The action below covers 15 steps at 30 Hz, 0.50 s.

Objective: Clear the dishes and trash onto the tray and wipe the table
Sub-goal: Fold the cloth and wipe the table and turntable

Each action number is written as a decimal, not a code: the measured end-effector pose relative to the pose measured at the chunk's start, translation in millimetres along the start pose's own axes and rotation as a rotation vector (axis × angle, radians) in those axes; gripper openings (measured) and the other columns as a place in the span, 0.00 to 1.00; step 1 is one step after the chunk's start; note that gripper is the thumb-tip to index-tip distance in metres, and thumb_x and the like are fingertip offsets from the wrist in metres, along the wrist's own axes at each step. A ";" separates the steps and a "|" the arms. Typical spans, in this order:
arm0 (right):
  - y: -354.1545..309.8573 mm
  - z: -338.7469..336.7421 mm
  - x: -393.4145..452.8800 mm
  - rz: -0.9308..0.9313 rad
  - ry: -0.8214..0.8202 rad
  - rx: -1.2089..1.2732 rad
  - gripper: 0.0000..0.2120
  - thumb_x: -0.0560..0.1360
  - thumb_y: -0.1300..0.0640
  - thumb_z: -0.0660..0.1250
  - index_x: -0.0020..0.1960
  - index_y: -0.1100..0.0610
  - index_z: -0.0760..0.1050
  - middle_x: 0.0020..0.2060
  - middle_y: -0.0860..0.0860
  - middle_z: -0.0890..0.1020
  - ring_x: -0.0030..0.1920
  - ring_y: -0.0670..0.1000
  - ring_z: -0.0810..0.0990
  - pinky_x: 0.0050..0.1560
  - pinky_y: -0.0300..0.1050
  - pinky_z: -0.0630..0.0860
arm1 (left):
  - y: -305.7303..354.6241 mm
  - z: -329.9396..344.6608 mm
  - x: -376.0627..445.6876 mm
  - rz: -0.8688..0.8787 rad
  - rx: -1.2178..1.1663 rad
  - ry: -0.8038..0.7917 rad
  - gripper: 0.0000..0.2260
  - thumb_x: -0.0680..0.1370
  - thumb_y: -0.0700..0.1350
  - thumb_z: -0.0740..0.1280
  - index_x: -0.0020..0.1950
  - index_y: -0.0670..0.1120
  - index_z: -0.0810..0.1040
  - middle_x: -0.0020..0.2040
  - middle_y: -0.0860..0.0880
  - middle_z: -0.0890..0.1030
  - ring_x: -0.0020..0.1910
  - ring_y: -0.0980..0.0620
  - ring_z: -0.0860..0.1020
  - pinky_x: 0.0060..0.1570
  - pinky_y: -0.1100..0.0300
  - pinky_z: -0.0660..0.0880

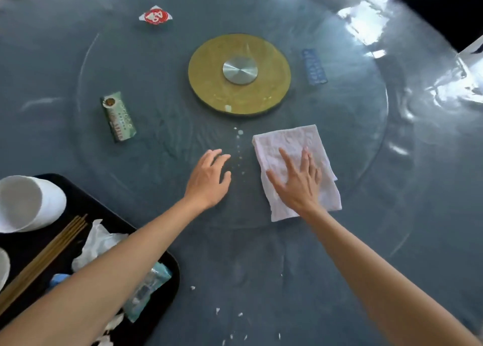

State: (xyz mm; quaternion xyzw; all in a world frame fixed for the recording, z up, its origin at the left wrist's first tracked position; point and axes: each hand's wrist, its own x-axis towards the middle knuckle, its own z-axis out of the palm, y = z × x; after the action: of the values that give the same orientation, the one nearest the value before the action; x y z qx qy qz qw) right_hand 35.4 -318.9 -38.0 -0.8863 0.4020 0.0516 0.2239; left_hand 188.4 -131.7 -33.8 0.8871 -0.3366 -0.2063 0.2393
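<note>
My right hand (pixel 298 183) presses flat, fingers spread, on a folded white cloth (pixel 290 141) lying on the glass turntable (pixel 366 141). My left hand (pixel 209 178) rests on the glass just left of the cloth, fingers loosely bent and holding nothing. A trail of small white crumbs (pixel 239 136) runs between the two hands. At the lower left a black tray (pixel 171 264) holds white bowls (pixel 28 202), wooden chopsticks (pixel 49 249), a crumpled tissue (pixel 96 241) and a plastic wrapper (pixel 149 285). My left forearm crosses over the tray.
A green packet (pixel 119 117), a red-and-white wrapper (pixel 155 16) and a blue packet (pixel 313 67) lie on the turntable around its gold hub (pixel 239 73). More white scraps (pixel 217 310) dot the grey table near the front edge. A dark chair (pixel 444 8) stands at the far right.
</note>
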 end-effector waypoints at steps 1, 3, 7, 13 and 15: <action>1.1 13.2 -4.5 -0.032 -0.017 -0.040 0.34 0.77 0.28 0.57 0.80 0.32 0.52 0.84 0.55 0.43 0.83 0.57 0.42 0.80 0.62 0.44 | -18.1 1.9 -6.1 -0.003 0.095 0.058 0.22 0.83 0.47 0.62 0.77 0.46 0.69 0.79 0.45 0.64 0.81 0.44 0.57 0.77 0.48 0.58; 5.1 31.0 -5.8 -0.041 0.016 -0.127 0.36 0.75 0.24 0.54 0.80 0.29 0.48 0.84 0.54 0.40 0.83 0.58 0.39 0.79 0.64 0.43 | -49.1 2.0 -14.1 -0.074 0.223 0.137 0.25 0.84 0.49 0.60 0.80 0.45 0.63 0.82 0.44 0.59 0.82 0.42 0.52 0.78 0.42 0.54; 4.8 33.6 36.9 0.003 0.101 -0.180 0.38 0.72 0.20 0.48 0.79 0.28 0.45 0.83 0.57 0.40 0.83 0.60 0.40 0.78 0.69 0.42 | -82.9 4.6 -17.9 -0.159 0.289 0.167 0.26 0.85 0.55 0.51 0.83 0.52 0.54 0.84 0.48 0.52 0.83 0.43 0.48 0.79 0.42 0.49; -39.1 9.6 159.3 -0.042 0.063 -0.212 0.38 0.71 0.18 0.44 0.79 0.27 0.43 0.84 0.57 0.39 0.83 0.58 0.38 0.78 0.69 0.38 | -91.1 14.5 -14.8 -0.127 0.350 0.240 0.26 0.84 0.55 0.50 0.83 0.54 0.57 0.83 0.49 0.55 0.83 0.44 0.51 0.78 0.43 0.51; -67.3 13.3 182.3 -0.176 0.034 -0.236 0.37 0.72 0.18 0.44 0.79 0.27 0.46 0.84 0.56 0.40 0.83 0.58 0.38 0.79 0.67 0.37 | -95.0 14.6 -14.5 -0.111 0.375 0.250 0.26 0.84 0.54 0.50 0.83 0.53 0.57 0.83 0.49 0.56 0.82 0.45 0.52 0.78 0.43 0.53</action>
State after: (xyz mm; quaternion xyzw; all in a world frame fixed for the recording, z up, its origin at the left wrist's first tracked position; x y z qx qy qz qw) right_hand 208.4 -399.9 -75.5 -0.9390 0.3178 0.0637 0.1149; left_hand 218.1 -63.2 -96.0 0.9518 -0.2876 -0.0414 0.0985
